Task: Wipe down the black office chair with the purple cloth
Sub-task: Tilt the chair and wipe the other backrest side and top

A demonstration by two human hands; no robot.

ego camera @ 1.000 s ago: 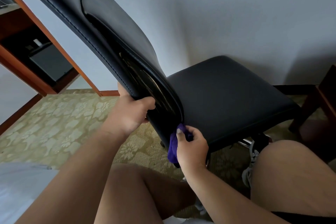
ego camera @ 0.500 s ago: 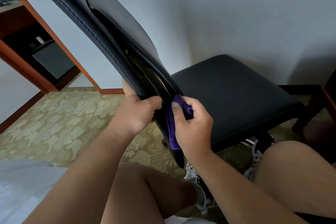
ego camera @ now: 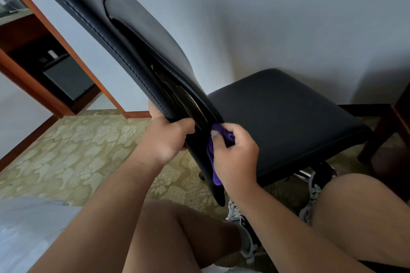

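The left hand (ego camera: 168,137) grips the backrest (ego camera: 93,13) edge; the right hand (ego camera: 235,153) presses the bunched purple cloth (ego camera: 210,150) against its lower rim, the seat (ego camera: 288,115) seemingly unwiped.

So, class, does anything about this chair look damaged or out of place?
Yes: pale streaks run along the glossy part of the chair back, just above the left hand. They look like scuffs, though they could be reflections.

A plain pale wall (ego camera: 288,17) fills the back, softly lit, shadowed toward its right; a green-gold floral carpet (ego camera: 66,150) covers the floor; reddish wooden skirting (ego camera: 137,114) lines the wall's foot; at left an open wooden shelf unit (ego camera: 33,35) holds a black box (ego camera: 66,80); dark wooden furniture (ego camera: 395,122) stands at the right edge.
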